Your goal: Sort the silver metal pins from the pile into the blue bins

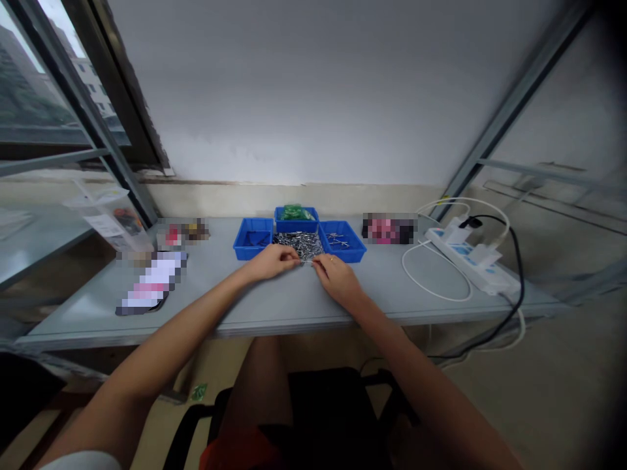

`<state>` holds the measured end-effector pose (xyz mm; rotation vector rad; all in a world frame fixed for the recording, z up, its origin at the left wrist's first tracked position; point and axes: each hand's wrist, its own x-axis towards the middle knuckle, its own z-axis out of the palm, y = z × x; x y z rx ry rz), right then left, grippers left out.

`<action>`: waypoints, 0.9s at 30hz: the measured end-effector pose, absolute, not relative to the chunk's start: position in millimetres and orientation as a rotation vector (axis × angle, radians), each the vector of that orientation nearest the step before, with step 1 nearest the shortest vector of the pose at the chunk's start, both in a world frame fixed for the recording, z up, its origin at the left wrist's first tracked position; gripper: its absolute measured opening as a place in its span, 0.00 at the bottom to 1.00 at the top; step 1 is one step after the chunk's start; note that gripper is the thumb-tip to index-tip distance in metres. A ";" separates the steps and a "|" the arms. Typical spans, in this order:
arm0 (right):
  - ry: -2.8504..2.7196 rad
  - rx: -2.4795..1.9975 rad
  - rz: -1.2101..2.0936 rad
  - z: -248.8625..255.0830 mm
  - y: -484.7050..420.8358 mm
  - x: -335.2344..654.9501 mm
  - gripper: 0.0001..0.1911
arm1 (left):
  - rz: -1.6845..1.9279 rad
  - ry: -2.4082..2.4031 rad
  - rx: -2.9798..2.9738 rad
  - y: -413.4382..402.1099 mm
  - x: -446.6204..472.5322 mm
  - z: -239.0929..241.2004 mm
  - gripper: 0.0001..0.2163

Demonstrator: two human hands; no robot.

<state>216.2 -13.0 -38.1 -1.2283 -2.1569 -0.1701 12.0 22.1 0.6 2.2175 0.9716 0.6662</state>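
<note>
Between my two hands, just above the front of the desk, runs a thin, light-coloured metal rod [306, 262]. My left hand [274, 261] pinches its left end. The fingers of my right hand [337, 274], one wearing a ring, are closed on the right end. Right behind them lies a heap of small shiny metal pieces [301, 243], too small to name exactly. Three blue bins surround the heap: the left bin [240, 251] has a few dark pieces, the right bin [360, 253] holds several thin metal rods, and the back bin [296, 226] contains green packets [296, 212].
A phone [157, 282] and a plastic cup [112, 219] stand at the desk's left. On the right are a white power strip [490, 277], looping white cable [441, 295] and black cord [520, 287]. A blurred pink and black item [389, 230] sits near the wall.
</note>
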 end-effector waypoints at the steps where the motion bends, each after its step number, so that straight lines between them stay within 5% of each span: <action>1: -2.156 -1.232 -0.160 -37.9 -13.0 215.6 0.09 | 0.682 0.960 2.203 22.6 11.8 0.9 0.11; 10: -2.186 -1.196 -0.124 -35.4 -15.3 213.2 0.09 | 0.886 0.861 1.661 22.5 23.6 -6.8 0.14; 27: -2.214 -1.145 -0.169 -38.5 -14.4 212.5 0.07 | 0.898 0.878 2.136 12.3 32.6 -8.9 0.07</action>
